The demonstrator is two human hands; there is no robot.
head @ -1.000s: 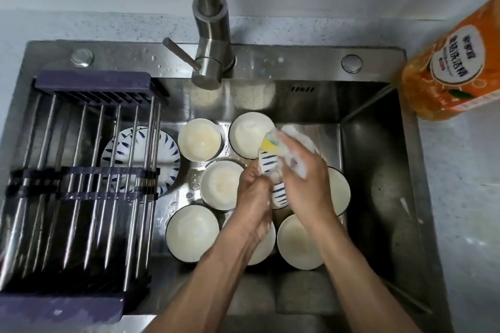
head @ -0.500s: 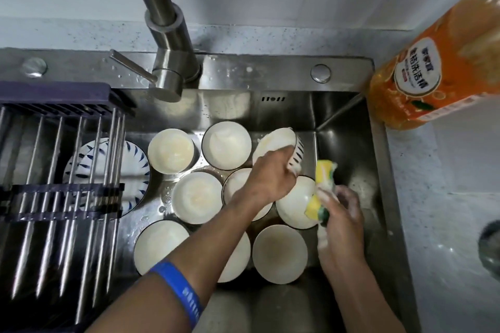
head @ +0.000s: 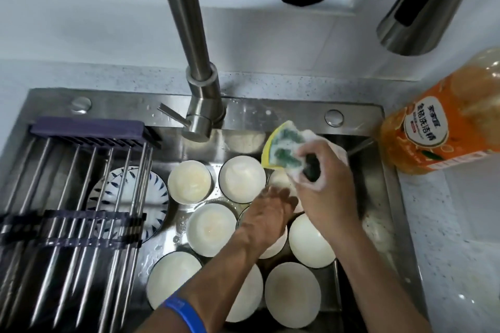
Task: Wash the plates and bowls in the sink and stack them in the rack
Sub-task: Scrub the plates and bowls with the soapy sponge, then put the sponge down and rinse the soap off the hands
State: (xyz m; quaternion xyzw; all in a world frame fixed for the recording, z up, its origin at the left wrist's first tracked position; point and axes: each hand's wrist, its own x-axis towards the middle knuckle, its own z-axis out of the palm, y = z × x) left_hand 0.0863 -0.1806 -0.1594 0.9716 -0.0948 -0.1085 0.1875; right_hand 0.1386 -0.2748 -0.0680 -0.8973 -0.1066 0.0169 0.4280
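Head camera view, looking down into a stainless steel sink (head: 270, 111) crowded with white ceramic bowls (head: 211, 228). Risk: soapy bowls sit packed rim to rim, so a wet grip could slip and chip one. Right hand (head: 323, 181) curls tightly around a foamy yellow and green sponge (head: 282, 150). Left hand (head: 267, 211) reaches down among the bowls, its grip hidden. Metal drying rack (head: 81, 211) stands left

The orange bottle (head: 443, 116) beside the sink carries a round white label with Chinese characters. They are too blurred to read with certainty.
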